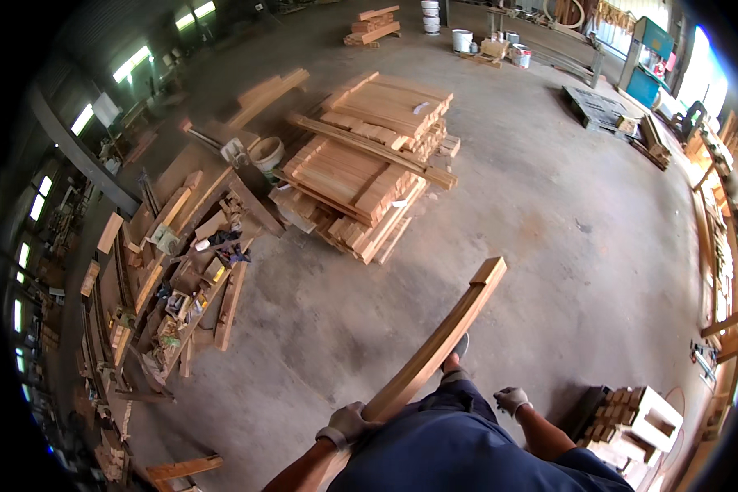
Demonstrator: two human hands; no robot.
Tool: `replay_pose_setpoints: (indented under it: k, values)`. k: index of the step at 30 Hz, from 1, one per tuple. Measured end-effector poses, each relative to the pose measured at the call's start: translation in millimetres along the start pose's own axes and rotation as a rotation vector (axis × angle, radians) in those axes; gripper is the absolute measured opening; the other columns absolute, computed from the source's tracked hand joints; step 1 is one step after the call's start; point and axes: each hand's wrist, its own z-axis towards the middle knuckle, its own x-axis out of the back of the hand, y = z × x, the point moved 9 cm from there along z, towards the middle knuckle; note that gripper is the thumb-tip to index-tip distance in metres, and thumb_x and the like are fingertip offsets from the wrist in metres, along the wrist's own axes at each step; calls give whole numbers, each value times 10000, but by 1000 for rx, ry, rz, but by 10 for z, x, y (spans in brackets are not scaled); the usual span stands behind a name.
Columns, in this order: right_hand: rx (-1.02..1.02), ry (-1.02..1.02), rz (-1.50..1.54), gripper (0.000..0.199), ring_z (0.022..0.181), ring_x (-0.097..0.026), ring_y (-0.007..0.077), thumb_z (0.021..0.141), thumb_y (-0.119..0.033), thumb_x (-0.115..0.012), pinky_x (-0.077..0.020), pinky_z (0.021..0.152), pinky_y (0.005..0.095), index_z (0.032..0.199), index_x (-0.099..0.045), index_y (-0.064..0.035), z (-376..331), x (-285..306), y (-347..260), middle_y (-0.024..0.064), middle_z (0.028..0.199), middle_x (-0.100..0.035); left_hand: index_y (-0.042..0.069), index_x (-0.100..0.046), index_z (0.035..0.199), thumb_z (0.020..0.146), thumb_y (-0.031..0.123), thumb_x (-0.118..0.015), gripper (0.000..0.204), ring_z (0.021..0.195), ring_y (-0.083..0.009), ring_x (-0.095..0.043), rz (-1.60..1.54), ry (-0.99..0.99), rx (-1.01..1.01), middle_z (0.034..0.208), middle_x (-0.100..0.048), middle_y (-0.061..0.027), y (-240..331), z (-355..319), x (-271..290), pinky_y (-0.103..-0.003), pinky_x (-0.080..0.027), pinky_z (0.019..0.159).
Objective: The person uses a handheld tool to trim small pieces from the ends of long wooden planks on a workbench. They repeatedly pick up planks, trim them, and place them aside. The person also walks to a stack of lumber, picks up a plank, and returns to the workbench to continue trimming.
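A long squared wooden beam (441, 343), with a notch cut near its far end, slants forward and right in front of my body. My left hand (349, 424), in a pale work glove, grips its near part at my left side. The beam's near end runs out of sight by my arm. Away from the beam, my right hand (512, 399), also gloved, hangs at my right with its fingers curled and nothing seen in them. Below the beam, one shoe (462, 344) shows on the concrete floor.
Stacked boards and beams (336, 182) stand ahead. A bench (190, 283) cluttered with tools and offcuts is at left. A pile of short wooden blocks (613, 414) stands at near right, a dark pallet (596, 111) farther off. White buckets (462, 41) sit at the back.
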Motion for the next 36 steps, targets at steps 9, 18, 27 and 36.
replay_pose_setpoints:
  k: [9, 18, 27, 36]
  values:
    - [859, 598, -283, 469, 1075, -595, 426, 863, -298, -706, -492, 905, 500, 1236, -594, -37, 536, 1661, -3389, 216, 1190, -631, 49, -658, 1121, 791, 522, -719, 580, 1105, -371, -639, 190, 94, 5, 1191, -655, -203, 1321, 819, 959, -439, -503, 964]
    - [942, 204, -761, 515, 1135, -597, 321, 865, -562, -616, -381, 1058, 457, 937, -765, -73, 1172, 1641, -4814, 147, 1042, -718, 60, -594, 1123, 813, 517, -693, 561, 1081, -377, -652, 369, 16, -232, 1185, -642, -200, 2085, 1882, 1803, -473, -508, 930]
    - [725, 16, -867, 828, 1105, -631, 386, 695, -722, -727, -477, 996, 477, 1200, -684, -68, 1788, 2080, -4591, 167, 1188, -688, 63, -557, 1224, 735, 491, -785, 688, 1131, -330, -638, 625, -82, -544, 1262, -611, -165, 2736, 3259, 2870, -430, -501, 967]
    - [430, -28, -1004, 930, 1185, -593, 374, 551, -492, -924, -450, 1039, 453, 1310, -581, -77, 1555, 2644, -3870, 199, 1203, -671, 60, -591, 1230, 666, 273, -877, 667, 1201, -289, -597, 784, -163, -791, 1245, -616, -135, 3536, 4155, 3423, -406, -488, 990]
